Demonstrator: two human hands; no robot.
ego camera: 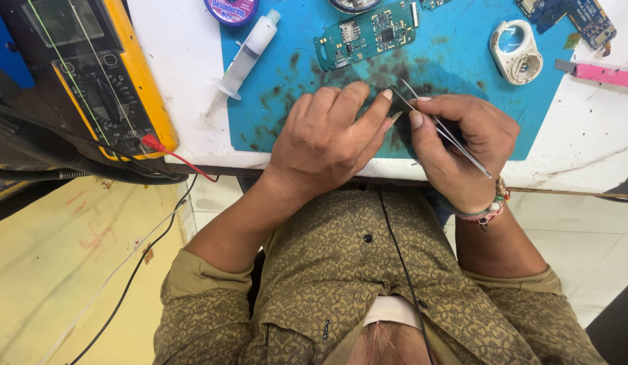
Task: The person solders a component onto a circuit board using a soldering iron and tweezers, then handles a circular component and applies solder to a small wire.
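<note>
Both hands meet at the blue mat's (273,128) near edge, right fingers (416,119) pinching tweezers (441,128).

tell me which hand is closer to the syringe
Left. The left hand rests on the blue mat just below and right of the syringe; the right hand, holding tweezers, sits farther right, beyond the left hand.

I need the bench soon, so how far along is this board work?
Done: a bare green circuit board lies on the blue mat. In hand: right hand pinches tweezers, tips by the left hand; what they grip is hidden. Left: syringe and white casing lie untouched.
</note>
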